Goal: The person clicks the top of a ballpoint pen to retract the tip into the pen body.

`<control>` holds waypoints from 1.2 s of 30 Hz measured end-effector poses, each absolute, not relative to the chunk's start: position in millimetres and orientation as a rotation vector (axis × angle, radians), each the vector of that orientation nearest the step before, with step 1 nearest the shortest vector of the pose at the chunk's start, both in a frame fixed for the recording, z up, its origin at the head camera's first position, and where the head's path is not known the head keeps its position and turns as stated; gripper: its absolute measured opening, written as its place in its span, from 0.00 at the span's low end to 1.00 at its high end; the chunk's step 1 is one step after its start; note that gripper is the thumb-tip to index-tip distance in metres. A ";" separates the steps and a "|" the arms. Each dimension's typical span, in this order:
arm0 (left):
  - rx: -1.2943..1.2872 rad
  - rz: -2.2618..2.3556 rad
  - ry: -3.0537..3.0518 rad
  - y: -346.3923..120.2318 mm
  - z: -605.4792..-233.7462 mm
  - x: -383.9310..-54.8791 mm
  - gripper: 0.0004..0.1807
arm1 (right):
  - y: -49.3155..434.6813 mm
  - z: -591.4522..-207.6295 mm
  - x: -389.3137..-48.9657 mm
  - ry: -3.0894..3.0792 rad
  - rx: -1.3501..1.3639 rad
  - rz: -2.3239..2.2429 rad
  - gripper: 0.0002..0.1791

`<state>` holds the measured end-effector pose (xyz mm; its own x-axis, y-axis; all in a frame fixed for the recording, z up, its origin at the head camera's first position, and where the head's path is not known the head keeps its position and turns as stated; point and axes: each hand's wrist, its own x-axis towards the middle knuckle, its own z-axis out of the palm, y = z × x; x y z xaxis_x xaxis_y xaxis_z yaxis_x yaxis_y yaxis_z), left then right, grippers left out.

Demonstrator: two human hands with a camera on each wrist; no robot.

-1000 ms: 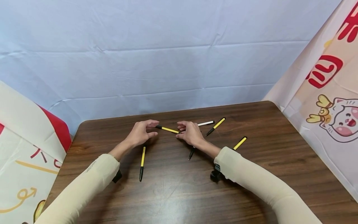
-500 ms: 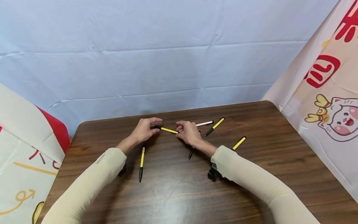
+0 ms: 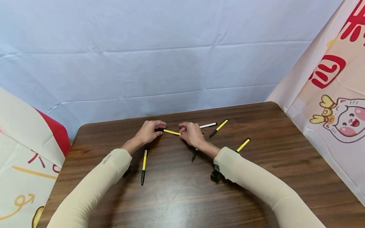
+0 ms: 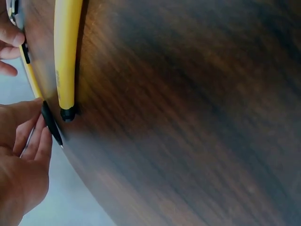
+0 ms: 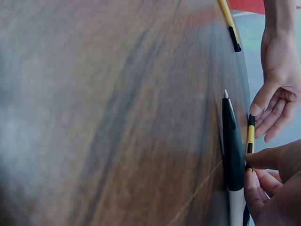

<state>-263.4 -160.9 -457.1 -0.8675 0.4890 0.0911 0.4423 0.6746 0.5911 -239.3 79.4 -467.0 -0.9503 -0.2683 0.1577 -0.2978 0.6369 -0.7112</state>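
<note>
A: Okay, which pen are we looking at, and what's got hold of it?

B: The held yellow pen (image 3: 172, 132), over the far half of the wooden table (image 3: 176, 193). Centre our clock there: its black grip end points roughly at nine, with the left hand (image 3: 146, 131) on it, and the clip end points toward three, where the right hand (image 3: 193, 133) is.

A: Fingers closed up or loose?

B: Right hand's a tight little pinch, thumb against fingertips by the clip. Left looks roomier – thumb on the grip, fingers curved round behind it, so we'd call it a light hold. How hard it presses, we can't tell. Same for whether the pen is lifted or just resting on the wood.

A: Why one hand per end?

B: Our guess: a thin round barrel rolls and swivels easily, so two ends held means we control its angle.

A: And the strays?

B: One left-side yellow pen (image 3: 144, 167) around seven. A black-gripped white pen (image 3: 194, 155) at half past four, partly under the right wrist. At three, a plain white pen (image 3: 209, 125) just beside an upper yellow pen (image 3: 219, 128); farther out, a lower yellow pen (image 3: 243, 145), part-hidden by the right sleeve (image 3: 256, 177). Pretty scattered – we don't see any deliberate layout there.
</note>
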 end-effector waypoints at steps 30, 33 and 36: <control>0.693 0.901 2.947 -156.8 -461.1 -259.2 0.13 | 77.1 -465.6 -242.6 -2.625 0.148 1.778 0.17; 0.670 0.927 2.938 -155.7 -456.5 -256.6 0.13 | 78.0 -461.6 -243.8 -2.559 0.098 1.901 0.18; 0.638 0.954 2.915 -154.5 -452.0 -252.9 0.13 | 78.8 -457.7 -245.1 -2.506 0.062 1.992 0.19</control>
